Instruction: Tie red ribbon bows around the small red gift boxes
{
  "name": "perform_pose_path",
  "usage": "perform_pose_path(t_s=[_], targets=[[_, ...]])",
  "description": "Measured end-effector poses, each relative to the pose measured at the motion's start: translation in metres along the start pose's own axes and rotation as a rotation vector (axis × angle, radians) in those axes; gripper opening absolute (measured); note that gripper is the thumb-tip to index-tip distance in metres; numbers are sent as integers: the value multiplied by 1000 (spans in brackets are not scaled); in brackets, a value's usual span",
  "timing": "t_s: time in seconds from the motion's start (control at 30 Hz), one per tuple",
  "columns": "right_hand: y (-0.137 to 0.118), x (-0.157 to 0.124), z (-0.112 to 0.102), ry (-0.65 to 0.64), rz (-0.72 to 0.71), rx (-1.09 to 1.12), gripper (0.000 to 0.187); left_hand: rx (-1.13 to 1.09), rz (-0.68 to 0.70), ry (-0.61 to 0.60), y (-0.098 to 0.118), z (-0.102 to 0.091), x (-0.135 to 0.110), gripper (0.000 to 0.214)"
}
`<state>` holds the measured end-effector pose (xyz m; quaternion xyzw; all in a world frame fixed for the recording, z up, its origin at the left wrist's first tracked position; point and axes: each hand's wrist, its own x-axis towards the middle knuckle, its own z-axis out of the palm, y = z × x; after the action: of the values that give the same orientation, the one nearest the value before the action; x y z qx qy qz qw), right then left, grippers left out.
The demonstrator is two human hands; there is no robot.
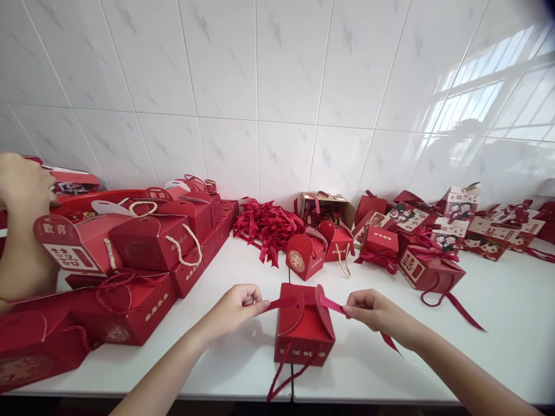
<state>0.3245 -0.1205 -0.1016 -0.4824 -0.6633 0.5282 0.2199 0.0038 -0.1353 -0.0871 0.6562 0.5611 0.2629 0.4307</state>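
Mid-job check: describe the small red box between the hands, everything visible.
The small red box looks like matte card, rounded flaps closed on top, gold characters low on its front. It stands upright near the front edge of the white table. A red ribbon runs across its top; the left hand pinches one end, the right hand the other. Thin red tails hang past the table edge below it.

Glossy white tiled wall [225,81] (faint grey veining), bright window reflection [489,92] at upper right — daylight, white tabletop [515,329] below — seam near its middle.
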Motion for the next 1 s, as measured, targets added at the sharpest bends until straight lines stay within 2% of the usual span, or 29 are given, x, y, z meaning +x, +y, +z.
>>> perform_pose_path(t_s=[0.13, 0.27, 0.4, 0.5, 0.7, 0.83, 1.0], targets=[[10, 4, 6, -41, -13, 1, 45, -36, -14, -4, -13, -1, -4, 45], [12, 1, 6, -34, -24, 85, 43, -38, -6, 35, -16, -1, -6, 44], [8, -2, 12, -58, -82, 322, 39, -78, -16, 0, -12, -3, -5, 46], [9, -1, 18, -64, -68, 438, 40, -104, -11, -23, -10, -5, -3, 46], [14, 8, 24, -69, -201, 282, 34, -86, 8, -40, -7, -2, -2, 48], [16, 15, 30, -51, -176, 218, 26, -94, -10, -53, -3, 6, -3, 48], [19, 21, 33, 23, -79, -36, 26, -142, -17, -109, 5, 13, -9, 43]])
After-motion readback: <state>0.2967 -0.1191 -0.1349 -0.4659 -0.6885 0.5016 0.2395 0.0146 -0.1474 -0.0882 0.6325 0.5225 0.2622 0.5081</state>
